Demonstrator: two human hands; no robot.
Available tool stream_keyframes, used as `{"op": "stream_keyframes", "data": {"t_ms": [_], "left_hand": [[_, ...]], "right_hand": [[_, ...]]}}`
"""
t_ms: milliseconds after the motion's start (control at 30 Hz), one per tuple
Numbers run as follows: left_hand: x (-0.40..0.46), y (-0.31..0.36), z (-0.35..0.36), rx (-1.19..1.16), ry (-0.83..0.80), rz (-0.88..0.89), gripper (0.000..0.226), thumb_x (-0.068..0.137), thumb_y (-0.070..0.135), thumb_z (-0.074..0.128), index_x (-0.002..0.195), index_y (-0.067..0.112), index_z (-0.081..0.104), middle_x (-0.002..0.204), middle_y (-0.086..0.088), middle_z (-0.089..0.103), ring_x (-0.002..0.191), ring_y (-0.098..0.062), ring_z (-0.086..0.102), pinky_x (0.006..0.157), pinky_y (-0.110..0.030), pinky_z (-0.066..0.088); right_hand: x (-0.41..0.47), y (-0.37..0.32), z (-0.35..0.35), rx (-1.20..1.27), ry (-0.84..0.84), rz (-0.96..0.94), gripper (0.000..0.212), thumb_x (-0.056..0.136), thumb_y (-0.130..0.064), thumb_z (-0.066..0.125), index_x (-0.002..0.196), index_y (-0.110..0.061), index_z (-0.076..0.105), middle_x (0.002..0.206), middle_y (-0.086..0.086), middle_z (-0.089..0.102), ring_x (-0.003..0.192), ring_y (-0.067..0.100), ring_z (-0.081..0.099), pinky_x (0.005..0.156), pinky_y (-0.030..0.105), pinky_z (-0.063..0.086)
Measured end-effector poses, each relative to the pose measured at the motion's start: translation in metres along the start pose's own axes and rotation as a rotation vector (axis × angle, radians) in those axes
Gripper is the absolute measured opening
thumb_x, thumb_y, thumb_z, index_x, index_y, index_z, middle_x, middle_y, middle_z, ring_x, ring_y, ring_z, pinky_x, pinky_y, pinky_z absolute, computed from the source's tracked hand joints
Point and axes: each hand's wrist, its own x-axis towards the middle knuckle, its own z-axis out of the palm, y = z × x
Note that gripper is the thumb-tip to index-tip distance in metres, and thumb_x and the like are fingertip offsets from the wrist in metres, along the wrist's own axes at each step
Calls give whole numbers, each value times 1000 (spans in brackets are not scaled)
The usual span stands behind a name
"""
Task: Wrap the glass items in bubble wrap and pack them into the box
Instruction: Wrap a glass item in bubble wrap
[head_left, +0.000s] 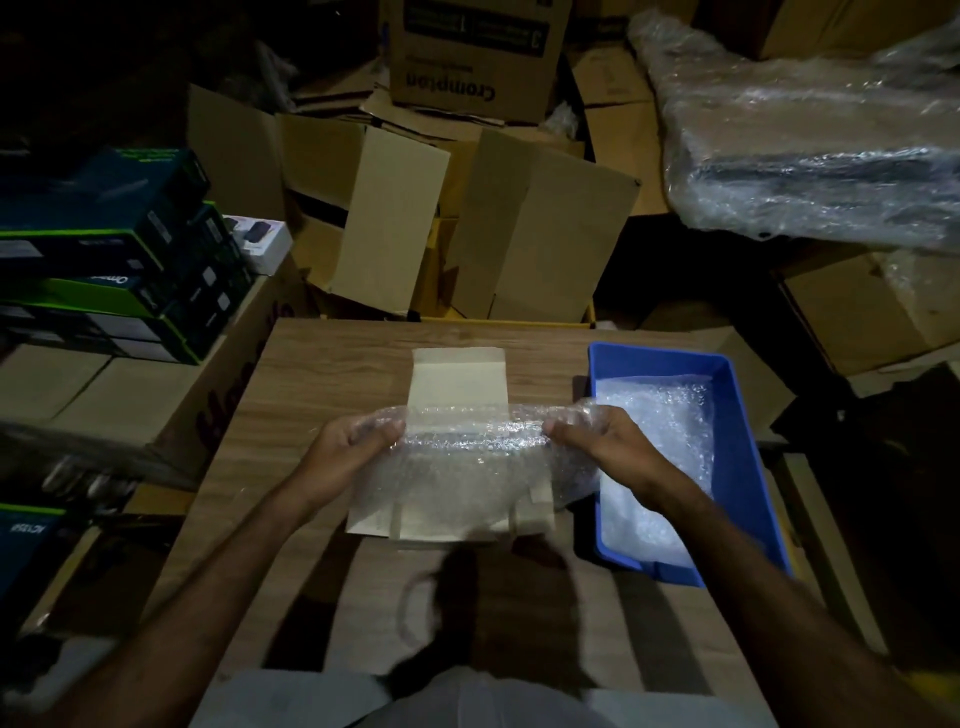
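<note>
The only writing you can read clearly sits on the cardboard carton (470, 52) at the back, where "Crompton" appears upside down from where you stand. The dark green-edged boxes (114, 249) stacked to your left carry labels too small and dim to make out.

You hold a bubble wrap bundle (470, 441) above the wooden table (322, 374). Its long axis runs left to right across your body, one end in each hand. Your left hand (353, 441) has its fingers curled round the left end, and your right hand (597, 441) grips the right end the same way. What lies inside the wrap is hidden.

Under the bundle lies a small flat pale box (457, 379), its flaps open, with its long axis pointing away from you. The bundle crosses it at its middle.

Just beside your right hand stands a blue tray (737, 431) holding more bubble wrap sheets (660, 441).
</note>
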Motion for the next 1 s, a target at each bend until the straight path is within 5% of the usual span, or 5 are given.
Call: {"op": "stream_keyframes", "data": {"t_ms": [200,467,667,867,1000], "left_hand": [[-1,-7,-15,-23,-49,-178,31,95,33,65,124,24,65,120,4,73,110,-9,68,96,-31,53],[2,32,-35,137,-783,-317,67,82,-7,75,141,9,46,118,-15,73,102,-24,72,83,-30,58],[12,48,34,113,-603,-102,36,97,13,63,129,-2,56,113,-15,74,103,-21,70,92,-38,54],[5,29,40,-160,-335,-44,17,95,-1,58,112,-6,57,100,-12,76,88,-12,72,80,-22,57],[-3,18,51,-236,-66,-56,26,93,0,64,116,8,53,104,-19,75,90,-24,67,67,-16,53]], "right_hand": [[2,0,3,91,-167,113,48,75,-21,89,116,-7,70,114,15,74,107,27,71,98,41,53],[9,-23,7,136,-267,76,39,91,-24,75,119,2,65,119,21,71,113,43,66,101,54,52],[10,-45,14,457,-226,180,31,86,-32,71,109,-12,74,120,13,71,111,26,69,105,46,50],[-24,8,48,1338,-300,212,110,69,-78,68,148,-4,47,151,28,45,137,44,46,112,59,38],[-30,12,70,1173,-262,186,91,84,-69,58,146,-2,49,147,27,50,135,41,51,110,54,43]]}}
